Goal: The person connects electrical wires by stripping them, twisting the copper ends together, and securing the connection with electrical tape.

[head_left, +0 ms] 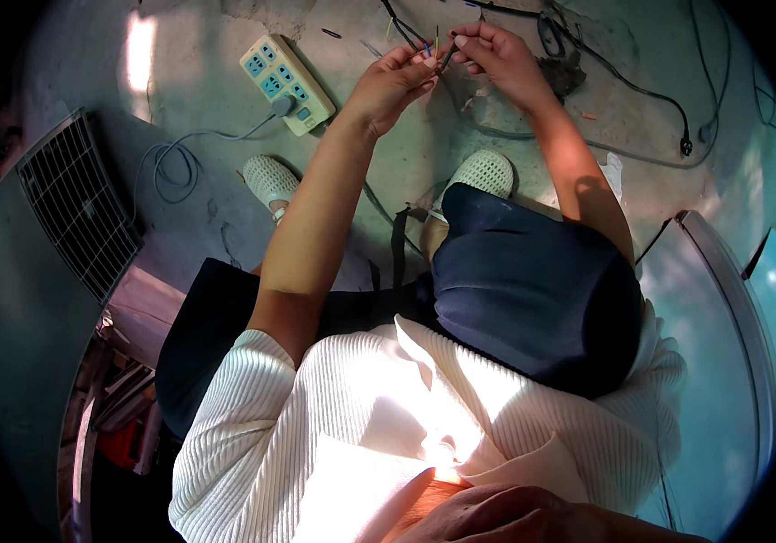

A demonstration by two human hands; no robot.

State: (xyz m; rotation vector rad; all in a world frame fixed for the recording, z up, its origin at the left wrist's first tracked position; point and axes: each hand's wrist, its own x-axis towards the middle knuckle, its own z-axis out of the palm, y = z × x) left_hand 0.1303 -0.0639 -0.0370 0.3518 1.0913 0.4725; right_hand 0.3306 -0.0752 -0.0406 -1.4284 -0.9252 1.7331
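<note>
Near the top centre, my left hand is closed on the end of a black cable with thin blue and yellow-green wires fanning out at my fingertips. Just to its right, my right hand pinches a short dark piece, which looks like a wire end, close to those coloured wires. The two hands' fingertips are almost together. A short black piece lies on the floor to the left of them.
A cream power strip with a grey plug lies upper left. Loose cables snake across the concrete floor at right. A wire grille leans at left; a pale panel stands at right. My clogs are below my hands.
</note>
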